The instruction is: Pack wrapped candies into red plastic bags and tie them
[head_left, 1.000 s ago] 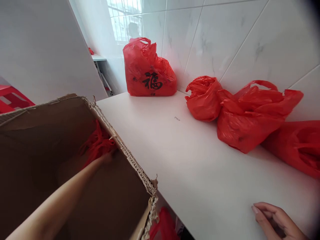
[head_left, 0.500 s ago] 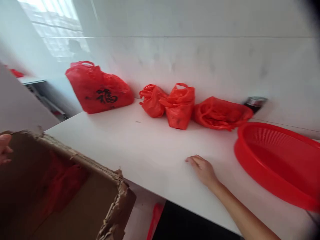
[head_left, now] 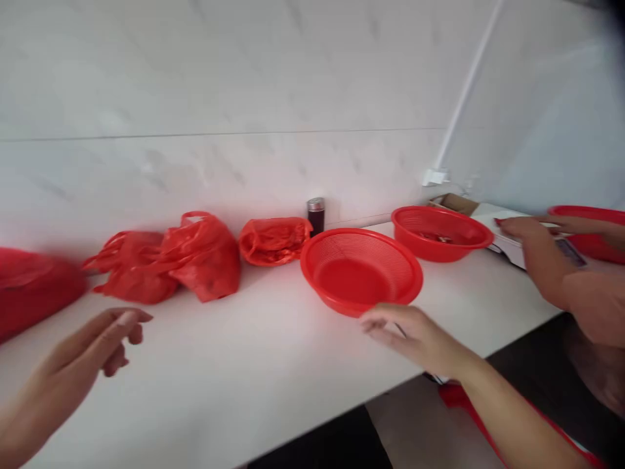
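Observation:
My left hand (head_left: 83, 355) hovers over the white counter (head_left: 234, 384) at the lower left, fingers loosely apart and holding nothing. My right hand (head_left: 415, 335) lies just in front of a red mesh basket (head_left: 361, 270), fingers stretched out and empty, close to the basket's near rim. Red plastic bags (head_left: 195, 257) lie along the tiled wall behind my left hand, with another red bag (head_left: 273, 240) beside the basket.
A second red basket (head_left: 439, 232) stands further right. Another person's hand and arm (head_left: 547, 260) reach over a white box (head_left: 512, 244) at the right. A small dark jar (head_left: 316, 215) stands by the wall. A big red bag (head_left: 34, 293) lies far left.
The view has swung right, away from the cardboard box. My left hand has come out of the box and over the counter. The baskets and another person's arm have come into view.

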Motion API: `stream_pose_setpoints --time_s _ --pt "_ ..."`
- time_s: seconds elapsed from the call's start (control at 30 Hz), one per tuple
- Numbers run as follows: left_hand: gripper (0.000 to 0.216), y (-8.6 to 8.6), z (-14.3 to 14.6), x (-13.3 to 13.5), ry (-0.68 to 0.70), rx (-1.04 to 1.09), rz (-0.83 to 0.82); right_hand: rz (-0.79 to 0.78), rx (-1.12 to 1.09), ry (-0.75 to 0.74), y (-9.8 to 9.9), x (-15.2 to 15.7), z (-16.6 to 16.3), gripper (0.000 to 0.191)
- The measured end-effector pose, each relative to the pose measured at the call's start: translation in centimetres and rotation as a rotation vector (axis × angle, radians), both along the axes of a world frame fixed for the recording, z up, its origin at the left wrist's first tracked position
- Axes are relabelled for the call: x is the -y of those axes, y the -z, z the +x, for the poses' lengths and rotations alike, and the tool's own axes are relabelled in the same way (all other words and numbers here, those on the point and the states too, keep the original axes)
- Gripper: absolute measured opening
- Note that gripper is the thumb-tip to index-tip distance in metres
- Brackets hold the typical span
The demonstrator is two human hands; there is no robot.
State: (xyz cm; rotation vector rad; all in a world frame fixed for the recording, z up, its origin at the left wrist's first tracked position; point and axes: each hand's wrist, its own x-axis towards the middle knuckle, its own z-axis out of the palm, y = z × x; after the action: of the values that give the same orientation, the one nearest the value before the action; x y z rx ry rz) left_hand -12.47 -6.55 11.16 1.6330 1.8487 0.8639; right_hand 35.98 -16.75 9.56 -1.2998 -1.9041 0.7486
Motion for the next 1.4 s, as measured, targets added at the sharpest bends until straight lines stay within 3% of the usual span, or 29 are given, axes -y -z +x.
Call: stream_pose_setpoints --time_s 0.07,0.17,0.23,0.37,0.53,0.67,0.8,0.97,1.13,1.23,1.33,1.4 --pt "0.051 1.0 3.8 -1.7 0.084 0.031 -0.035 0.078 0.006 0.309 0.2 -1.2 5.6 0.029" --pt "0.054 2.8 8.2 -3.6 0.179 0.125 -0.215 0.220 0.034 0.785 2.0 -4.2 14.4 0.033" --pt "0.055 3.8 10.8 -4.3 0.238 0.175 -0.337 0.092 0.106 1.024 3.5 -6.6 19.7 0.046" --pt "0.065 4.5 16.0 -4.0 0.332 0.251 -0.508 -0.030 0.108 1.161 6.3 -10.9 27.0 0.074" --pt "0.081 4.1 22.2 -2.9 0.320 0.375 -0.610 -0.017 0.058 1.247 8.1 -14.6 30.4 0.055" --pt "0.091 5.3 25.3 -4.0 0.360 0.606 -0.740 0.135 -0.004 1.286 8.7 -15.2 30.5 0.038" --pt "0.084 6.9 28.1 -5.4 0.518 0.761 -0.764 0.318 -0.078 1.248 8.3 -14.1 29.7 0.037" --pt "0.074 8.8 33.8 -7.0 0.751 0.790 -0.655 0.489 -0.204 1.152 4.4 -12.1 27.7 0.044" --pt "0.061 9.9 38.6 -7.4 0.841 0.659 -0.554 0.466 -0.270 0.961 0.1 -9.0 22.5 0.037" --pt "0.047 9.6 38.3 -5.7 0.868 0.549 -0.550 0.384 -0.286 0.778 -0.5 -6.7 18.4 0.033" --pt "0.042 9.0 35.7 -3.6 0.808 0.475 -0.503 0.276 -0.356 0.580 0.3 -5.1 14.0 0.029" --pt "0.046 8.8 33.3 -2.7 0.722 0.538 -0.460 0.199 -0.429 0.447 1.1 -4.7 11.1 0.027"
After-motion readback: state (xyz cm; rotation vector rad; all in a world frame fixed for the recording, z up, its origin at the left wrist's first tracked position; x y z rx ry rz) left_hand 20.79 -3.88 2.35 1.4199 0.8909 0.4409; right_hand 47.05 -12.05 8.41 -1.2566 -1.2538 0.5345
